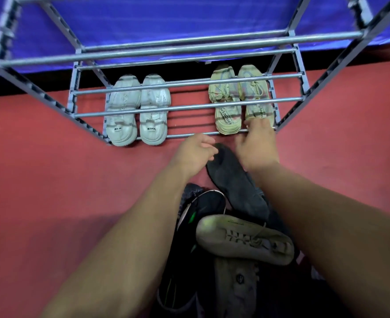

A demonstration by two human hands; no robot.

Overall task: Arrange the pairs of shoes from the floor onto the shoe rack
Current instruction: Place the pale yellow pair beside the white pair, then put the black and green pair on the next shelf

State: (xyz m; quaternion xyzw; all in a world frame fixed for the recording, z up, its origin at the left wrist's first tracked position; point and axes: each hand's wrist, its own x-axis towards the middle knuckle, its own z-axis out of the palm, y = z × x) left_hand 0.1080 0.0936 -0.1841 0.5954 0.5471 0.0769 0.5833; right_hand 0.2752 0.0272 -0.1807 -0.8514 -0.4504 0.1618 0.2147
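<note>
Shoe rack (189,106), grey metal bars, upper half of frame, standing on red floor (40,180) before a blue cloth (166,17). Lowest tier: white pair (136,111) at centre left, side by side; pale yellow-green pair (240,97) at centre right. Floor pile, lower centre: dark grey shoe (235,187) lying toe toward the rack; black shoe with green mark (203,207); beige laced shoe (244,242) on its side on top. Left hand (194,154), fingers loosely curled, tips touching the dark grey shoe's toe, holding nothing. Right hand (256,145), fingers spread, over the heel of the yellow-green pair's right-hand shoe; contact cannot be told
</note>
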